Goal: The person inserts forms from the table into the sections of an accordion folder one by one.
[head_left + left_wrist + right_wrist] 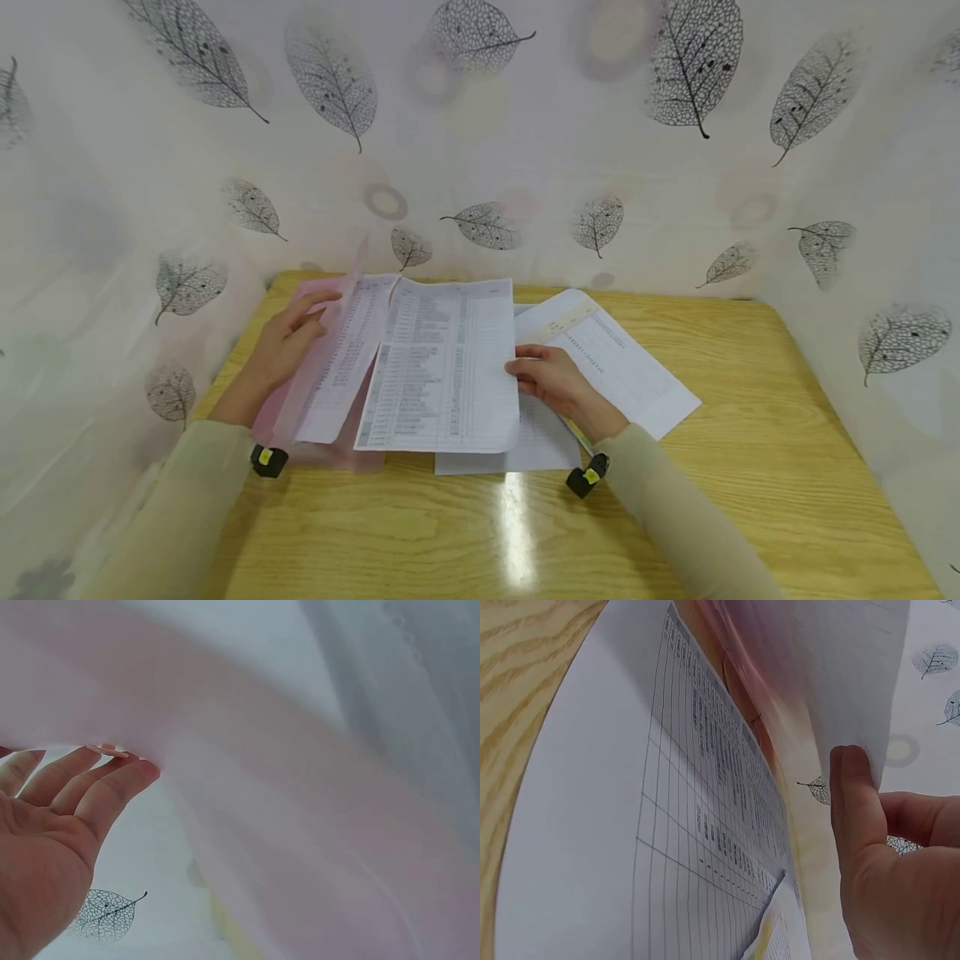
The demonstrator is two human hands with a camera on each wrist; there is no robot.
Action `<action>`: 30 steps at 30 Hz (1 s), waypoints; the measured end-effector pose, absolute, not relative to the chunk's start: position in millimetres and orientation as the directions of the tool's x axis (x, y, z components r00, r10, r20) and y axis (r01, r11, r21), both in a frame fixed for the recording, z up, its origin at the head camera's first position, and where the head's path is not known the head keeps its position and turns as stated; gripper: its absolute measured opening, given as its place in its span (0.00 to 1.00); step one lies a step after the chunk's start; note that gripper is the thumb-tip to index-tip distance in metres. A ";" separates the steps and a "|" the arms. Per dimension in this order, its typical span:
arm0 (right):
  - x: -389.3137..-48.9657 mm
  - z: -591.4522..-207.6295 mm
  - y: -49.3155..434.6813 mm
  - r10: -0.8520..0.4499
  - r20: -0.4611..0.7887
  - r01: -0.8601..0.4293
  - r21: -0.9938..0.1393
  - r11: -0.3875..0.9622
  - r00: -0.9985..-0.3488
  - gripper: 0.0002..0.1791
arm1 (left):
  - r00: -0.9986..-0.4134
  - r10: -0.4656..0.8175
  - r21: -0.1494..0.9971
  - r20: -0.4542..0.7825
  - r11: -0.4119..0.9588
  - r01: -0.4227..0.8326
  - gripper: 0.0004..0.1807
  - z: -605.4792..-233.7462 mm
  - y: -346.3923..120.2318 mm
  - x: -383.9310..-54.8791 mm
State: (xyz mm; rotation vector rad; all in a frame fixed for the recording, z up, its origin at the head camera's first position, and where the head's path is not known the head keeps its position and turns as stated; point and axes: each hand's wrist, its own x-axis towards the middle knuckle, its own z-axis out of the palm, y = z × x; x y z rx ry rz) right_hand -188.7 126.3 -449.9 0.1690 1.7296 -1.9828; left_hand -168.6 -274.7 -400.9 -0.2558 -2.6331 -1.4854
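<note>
On the left, a translucent pink folder point(326, 457) lies with its cover raised at a slant. My left hand point(281, 346) touches the outside of that cover with fingers fairly straight. In the left wrist view its fingertips point(146, 769) meet the pink plastic point(247, 765), beside a small orange tab point(110, 751). A printed sheet point(330, 400) leans inside the cover. My right hand point(555, 379) pinches the right edge of a printed table sheet point(450, 367) between thumb and fingers. This sheet is lifted over the folder's right part and over another sheet point(480, 464).
Under my right forearm, a tilted printed sheet point(637, 375) with a yellowish band lies on the wooden table point(750, 433). A leaf-patterned curtain point(525, 125) hangs close behind the table and along both sides.
</note>
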 end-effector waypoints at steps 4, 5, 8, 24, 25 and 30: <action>-185.5 -448.2 128.1 -0.285 -0.421 0.450 -0.892 -0.040 -0.861 0.26 | -0.978 0.092 0.833 0.188 0.513 0.208 0.27 -400.9 -273.9 -169.8; -184.9 -447.6 128.5 -0.286 -0.420 0.448 -0.893 -0.038 -0.861 0.26 | -0.977 0.092 0.830 0.190 0.516 0.210 0.27 -400.8 -273.7 -170.1; -184.2 -446.8 129.0 -0.291 -0.408 0.438 -0.898 -0.043 -0.865 0.26 | -0.977 0.094 0.824 0.192 0.526 0.213 0.27 -401.2 -274.1 -170.8; -197.7 -445.0 116.0 -0.280 -0.405 0.445 -0.890 -0.098 -0.870 0.26 | -0.981 0.087 0.816 0.172 0.546 0.191 0.26 -402.5 -275.1 -170.1; -198.6 -444.8 116.2 -0.278 -0.402 0.445 -0.889 -0.109 -0.872 0.26 | -0.982 0.086 0.815 0.168 0.549 0.187 0.26 -402.4 -275.2 -170.0; -200.7 -445.8 113.8 -0.286 -0.397 0.447 -0.885 -0.133 -0.872 0.25 | -0.983 0.084 0.810 0.165 0.558 0.183 0.27 -401.9 -275.5 -169.5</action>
